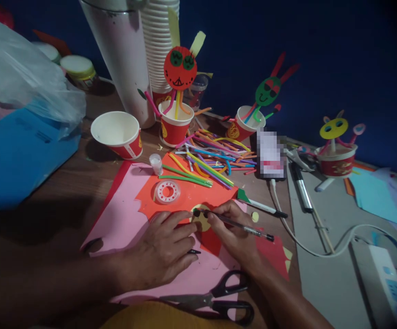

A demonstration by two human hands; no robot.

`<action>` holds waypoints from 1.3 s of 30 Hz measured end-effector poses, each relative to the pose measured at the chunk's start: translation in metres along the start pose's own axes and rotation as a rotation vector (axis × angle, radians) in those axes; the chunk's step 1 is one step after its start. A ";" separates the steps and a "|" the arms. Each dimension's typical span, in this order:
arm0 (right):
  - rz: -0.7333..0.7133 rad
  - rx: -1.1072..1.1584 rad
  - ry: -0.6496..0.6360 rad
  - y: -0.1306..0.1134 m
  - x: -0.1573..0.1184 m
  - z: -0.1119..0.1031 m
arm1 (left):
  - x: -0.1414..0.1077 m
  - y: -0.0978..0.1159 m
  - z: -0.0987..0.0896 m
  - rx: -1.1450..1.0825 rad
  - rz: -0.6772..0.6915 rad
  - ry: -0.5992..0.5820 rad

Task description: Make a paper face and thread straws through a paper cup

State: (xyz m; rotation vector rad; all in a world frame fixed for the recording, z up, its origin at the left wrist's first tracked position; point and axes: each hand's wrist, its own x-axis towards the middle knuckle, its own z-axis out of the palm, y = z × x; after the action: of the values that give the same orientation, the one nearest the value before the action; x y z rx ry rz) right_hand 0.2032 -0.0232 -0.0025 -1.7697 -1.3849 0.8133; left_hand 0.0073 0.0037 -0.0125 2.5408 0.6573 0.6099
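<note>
A pale yellow paper disc (203, 222) with dark marks near its top lies on orange paper (150, 201), over a pink sheet (116, 228). My right hand (236, 228) pinches a slim black pen (241, 225), its tip at the disc. The fingers of my left hand (167, 246) are spread, their tips touching the disc's left edge; a small dark pointed item (194, 252) shows beneath them. Black-handled scissors (212, 299) lie open near the front edge. A clear tape roll (167, 193) and a green-capped marker (262, 206) rest beyond my hands.
Colourful straws or sticks (215, 157) lie behind the paper. Red cups (176, 128) hold paper-faced figures; another cup (116, 132) stands left. A phone (271, 155) trails a white cable across the right side. A plastic bag (23, 77) and tall white container (123, 55) stand farther back.
</note>
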 end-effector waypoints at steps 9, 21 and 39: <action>-0.002 -0.003 -0.005 0.000 -0.001 0.000 | 0.000 0.000 0.000 0.004 -0.005 -0.015; 0.017 0.064 -0.043 0.001 -0.001 0.001 | -0.002 -0.001 0.002 -0.024 -0.001 0.002; 0.013 0.243 -0.029 0.001 0.000 0.005 | -0.002 -0.002 -0.001 0.029 0.050 0.075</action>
State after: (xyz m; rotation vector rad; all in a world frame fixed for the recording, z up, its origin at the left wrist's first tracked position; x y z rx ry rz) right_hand 0.1990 -0.0222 -0.0059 -1.5861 -1.2363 0.9746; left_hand 0.0047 0.0044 -0.0130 2.5783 0.6343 0.7214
